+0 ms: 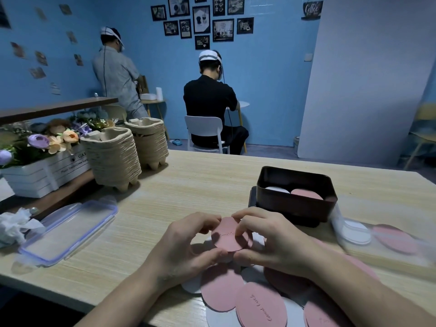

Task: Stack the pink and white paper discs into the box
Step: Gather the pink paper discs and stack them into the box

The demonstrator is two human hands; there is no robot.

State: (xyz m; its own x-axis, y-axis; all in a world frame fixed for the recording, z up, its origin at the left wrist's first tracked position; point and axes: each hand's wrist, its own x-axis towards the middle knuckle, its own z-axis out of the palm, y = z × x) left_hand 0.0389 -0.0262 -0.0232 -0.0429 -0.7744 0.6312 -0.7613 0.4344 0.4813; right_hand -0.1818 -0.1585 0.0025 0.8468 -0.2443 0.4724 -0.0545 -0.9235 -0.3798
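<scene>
The left hand (188, 244) and the right hand (271, 241) are close together over the near part of the table (200, 180). Both hands pinch one pink disc (230, 236) by its edges, with thumbs below and curled fingers on top. The disc is held up between the two hands, a bit tilted. It has a small line of writing on it, too small to read.

Under the hands and nearer still lies a pile of discs (221, 289), pink ones and white ones mixed. One of them, the lettered disc (260, 308), seems to say "Good luck".

The box (297, 178) stands just beyond the right hand. It is dark brown and open. Inside it a white disc (277, 189) lies on the left and a second pink disc (306, 194) on the right, side by side.

To the right of the box a clear tray (339, 223) holds more white and pink discs, but it looks blurry.

On the left of the table lies a clear lid (68, 232), and a crumpled tissue (14, 225) lies left of it. Farther back stand two stacks of brown paper trays (113, 156). Beside them is a white flower box (35, 178) with the letters "GA" on it; the rest is hidden behind a stack. Far away on the blue wall hangs a sign (312, 9) that says "Coffee".
</scene>
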